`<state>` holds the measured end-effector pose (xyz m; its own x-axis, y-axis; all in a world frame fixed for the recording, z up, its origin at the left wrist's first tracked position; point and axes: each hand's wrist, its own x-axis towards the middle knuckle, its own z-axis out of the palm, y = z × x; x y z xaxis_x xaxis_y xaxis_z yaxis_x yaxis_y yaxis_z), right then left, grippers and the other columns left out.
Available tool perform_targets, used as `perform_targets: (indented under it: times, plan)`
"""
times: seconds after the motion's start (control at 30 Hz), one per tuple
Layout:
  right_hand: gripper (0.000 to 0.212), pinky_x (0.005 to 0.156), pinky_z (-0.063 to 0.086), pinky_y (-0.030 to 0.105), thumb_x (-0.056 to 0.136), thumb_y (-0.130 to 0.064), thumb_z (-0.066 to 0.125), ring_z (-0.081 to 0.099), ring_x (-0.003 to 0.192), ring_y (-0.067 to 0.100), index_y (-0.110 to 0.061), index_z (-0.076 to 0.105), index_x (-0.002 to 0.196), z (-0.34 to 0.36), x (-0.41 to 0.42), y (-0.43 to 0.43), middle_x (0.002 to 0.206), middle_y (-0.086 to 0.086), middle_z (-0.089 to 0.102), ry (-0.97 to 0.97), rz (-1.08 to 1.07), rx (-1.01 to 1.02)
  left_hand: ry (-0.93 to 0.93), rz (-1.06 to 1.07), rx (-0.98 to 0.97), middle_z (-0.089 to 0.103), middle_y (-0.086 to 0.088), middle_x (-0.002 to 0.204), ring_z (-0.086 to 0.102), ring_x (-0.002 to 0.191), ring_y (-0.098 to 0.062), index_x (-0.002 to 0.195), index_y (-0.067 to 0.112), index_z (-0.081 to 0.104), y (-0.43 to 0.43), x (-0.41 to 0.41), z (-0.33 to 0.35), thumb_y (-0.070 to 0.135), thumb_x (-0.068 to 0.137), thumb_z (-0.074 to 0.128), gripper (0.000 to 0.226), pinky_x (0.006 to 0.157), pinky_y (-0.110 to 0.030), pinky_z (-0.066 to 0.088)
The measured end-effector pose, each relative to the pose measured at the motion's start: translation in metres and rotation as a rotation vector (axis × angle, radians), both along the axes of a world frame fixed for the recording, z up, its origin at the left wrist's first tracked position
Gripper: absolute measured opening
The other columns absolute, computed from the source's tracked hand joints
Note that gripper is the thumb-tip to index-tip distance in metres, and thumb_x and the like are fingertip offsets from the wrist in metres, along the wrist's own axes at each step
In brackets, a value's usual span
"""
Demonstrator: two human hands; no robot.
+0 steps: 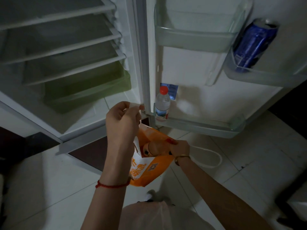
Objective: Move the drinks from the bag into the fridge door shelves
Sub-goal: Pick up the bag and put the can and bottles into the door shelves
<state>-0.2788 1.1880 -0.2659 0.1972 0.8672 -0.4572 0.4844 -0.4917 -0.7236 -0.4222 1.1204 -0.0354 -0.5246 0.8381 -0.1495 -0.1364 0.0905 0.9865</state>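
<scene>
I see the fridge door [207, 77] open at twelve o'clock, the bag [149, 165] hanging below. My left hand [122, 120] pinches its handle; my right hand [180, 147], nearer, seems closed on the bag rim beside a bottle [151, 147] lying roughly crosswise inside.

I'm looking down at a floor [259, 156] of big pale glossy tiles with thin grout lines, and the light here is dim and greyish. A white cord [214, 157] loops across the tiles just below the open door. To my left a dark brown strip [89, 153] runs under the fridge cabinet [78, 130], whose white wire-edged shelves [63, 32] stand bare above a green drawer [86, 90]. Far right, a dark area [295, 103] edges the tiles.
</scene>
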Motion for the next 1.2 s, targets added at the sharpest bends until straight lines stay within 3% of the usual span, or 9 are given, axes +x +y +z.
perform_targets:
  times: [0.13, 0.23, 0.3, 0.4, 0.6, 0.7, 0.83, 1.0, 1.2]
  plan:
    - [0.023, 0.044, 0.031, 0.010, 0.084, -0.029, 0.070, 0.045, 0.049, 0.007, -0.008, 0.078, 0.077, 0.021, -0.004, -0.003, 0.064, 0.015, 0.068, -0.035, 0.090, 0.194, -0.067, 0.023, 0.026, 0.037, 0.007, 0.046, 0.028, 0.038, -0.005, 0.083, 0.002, 0.064, -0.002, -0.006, 0.004, -0.002, 0.094, 0.045, 0.022, 0.036, -0.017, 0.021]
    - [0.022, 0.048, 0.037, 0.007, 0.071, -0.040, 0.070, 0.045, 0.047, 0.001, -0.019, 0.077, 0.071, 0.041, -0.004, -0.006, 0.051, -0.003, 0.061, -0.008, 0.119, 0.326, -0.097, 0.020, 0.064, 0.035, 0.007, 0.045, 0.025, 0.038, -0.005, 0.083, 0.003, 0.063, -0.001, -0.006, 0.008, -0.002, 0.095, 0.045, 0.022, 0.037, -0.018, 0.019]
    - [0.017, 0.054, 0.040, 0.006, 0.068, -0.040, 0.073, 0.054, 0.053, 0.001, -0.024, 0.077, 0.073, 0.052, 0.000, -0.008, 0.053, -0.013, 0.060, 0.033, 0.117, 0.385, -0.101, 0.024, 0.076, 0.036, 0.010, 0.043, 0.026, 0.037, -0.004, 0.083, 0.003, 0.063, 0.000, -0.004, 0.011, -0.001, 0.095, 0.045, 0.022, 0.037, -0.018, 0.019]
    - [0.023, 0.068, 0.052, 0.015, 0.070, -0.021, 0.083, 0.065, 0.072, 0.004, -0.020, 0.078, 0.093, 0.069, 0.010, -0.007, 0.071, -0.012, 0.068, 0.154, 0.098, 0.419, -0.119, 0.025, 0.097, 0.037, 0.010, 0.044, 0.026, 0.039, -0.004, 0.086, 0.002, 0.064, 0.001, -0.002, 0.014, -0.001, 0.095, 0.045, 0.021, 0.037, -0.018, 0.019]
    - [0.028, 0.068, 0.049, 0.004, 0.068, -0.032, 0.084, 0.065, 0.078, -0.012, -0.028, 0.076, 0.094, 0.111, 0.021, -0.005, 0.076, -0.022, 0.070, 0.164, 0.117, 0.518, -0.099, 0.019, 0.100, 0.038, 0.008, 0.046, 0.026, 0.042, -0.006, 0.085, 0.004, 0.064, 0.007, 0.005, 0.016, -0.001, 0.095, 0.045, 0.022, 0.039, -0.019, 0.020]
    - [0.025, 0.070, 0.055, 0.014, 0.069, -0.040, 0.083, 0.068, 0.075, -0.003, -0.028, 0.076, 0.090, 0.139, 0.028, -0.002, 0.077, -0.015, 0.073, 0.092, 0.150, 0.621, -0.097, 0.013, 0.094, 0.039, 0.009, 0.045, 0.026, 0.042, -0.006, 0.084, 0.004, 0.064, 0.008, 0.007, 0.015, 0.000, 0.095, 0.045, 0.022, 0.038, -0.019, 0.021]
    - [0.022, 0.067, 0.057, 0.025, 0.072, -0.035, 0.080, 0.068, 0.069, 0.002, -0.022, 0.078, 0.090, 0.168, 0.039, 0.006, 0.073, -0.011, 0.073, -0.009, 0.093, 0.844, -0.093, 0.018, 0.090, 0.039, 0.010, 0.044, 0.027, 0.040, -0.005, 0.084, 0.004, 0.064, 0.012, 0.007, 0.014, 0.000, 0.095, 0.045, 0.022, 0.038, -0.019, 0.021]
    - [0.031, 0.074, 0.058, 0.034, 0.070, -0.048, 0.074, 0.070, 0.074, 0.006, -0.024, 0.078, 0.089, 0.190, 0.057, 0.024, 0.076, -0.007, 0.074, -0.054, 0.038, 0.876, -0.084, 0.029, 0.078, 0.039, 0.012, 0.042, 0.027, 0.039, -0.005, 0.083, 0.004, 0.063, 0.013, 0.004, 0.009, 0.000, 0.094, 0.046, 0.021, 0.038, -0.019, 0.020]
    - [0.028, 0.079, 0.056, 0.030, 0.074, -0.037, 0.077, 0.067, 0.080, 0.005, -0.020, 0.076, 0.097, 0.197, 0.057, 0.051, 0.081, -0.007, 0.072, -0.057, 0.034, 0.903, -0.090, 0.047, 0.051, 0.039, 0.010, 0.043, 0.026, 0.041, -0.006, 0.090, 0.000, 0.064, 0.015, -0.002, 0.003, 0.001, 0.092, 0.049, 0.015, 0.038, -0.020, 0.020]
